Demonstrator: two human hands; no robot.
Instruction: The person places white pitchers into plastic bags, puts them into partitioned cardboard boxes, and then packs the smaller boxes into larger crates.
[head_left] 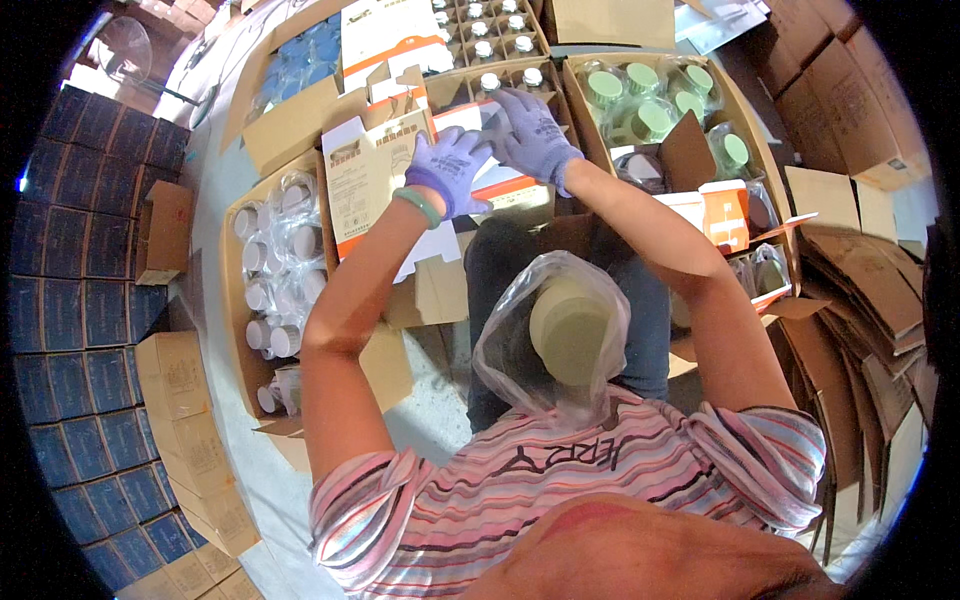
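Both of my hands wear lilac work gloves and meet over a white-and-orange printed carton (505,182) in front of me. My left hand (452,170), with a green band at the wrist, has its fingers spread at the carton's left side, beside another upright printed carton (375,185). Stretched across the right side is my right hand (535,138), its fingers extended near white-capped bottles (532,76). Part of the carton is hidden under the gloves. On my lap, a jar with a pale green lid (575,330) sits inside a clear plastic bag (500,345).
An open box of green-lidded jars (652,120) stands at the right, and one of white-lidded jars (285,255) at the left. Flattened cardboard (860,350) leans at far right. Dark blue boxes (75,310) are stacked at far left, near a fan (122,50).
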